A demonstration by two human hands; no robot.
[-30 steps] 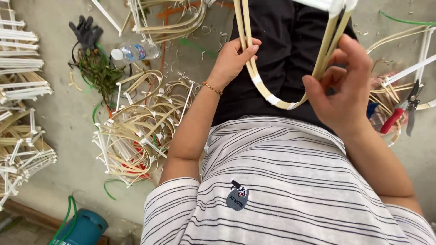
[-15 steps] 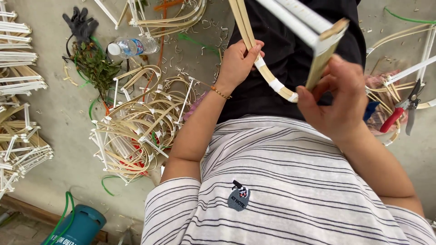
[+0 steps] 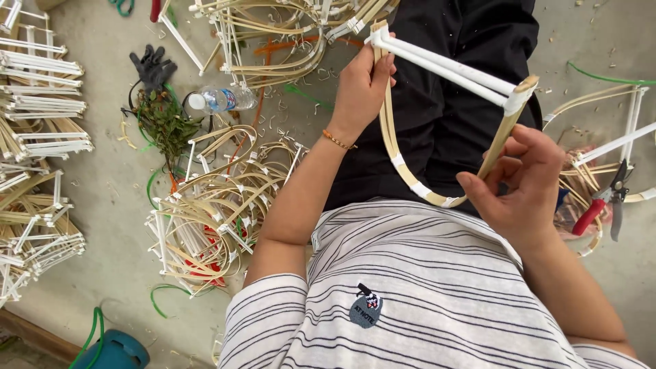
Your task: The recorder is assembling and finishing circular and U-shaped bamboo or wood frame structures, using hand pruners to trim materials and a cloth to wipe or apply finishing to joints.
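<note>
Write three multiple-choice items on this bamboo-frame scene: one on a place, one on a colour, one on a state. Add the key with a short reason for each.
1. Where does the plastic bottle lie?
A. on the floor beside the dark glove
B. in the person's lap
C. in the right hand

2. What colour are the handles of the cutters?
A. blue
B. red
C. yellow

3. How is the bamboo frame held?
A. lying loose on the floor
B. by the left hand alone
C. by both hands, over the lap

Key: 1 A, it lies on the concrete floor just right of the glove. 2 B, the grips are red. 3 C, the left hand grips the top corner and the right hand pinches the other side.
</note>
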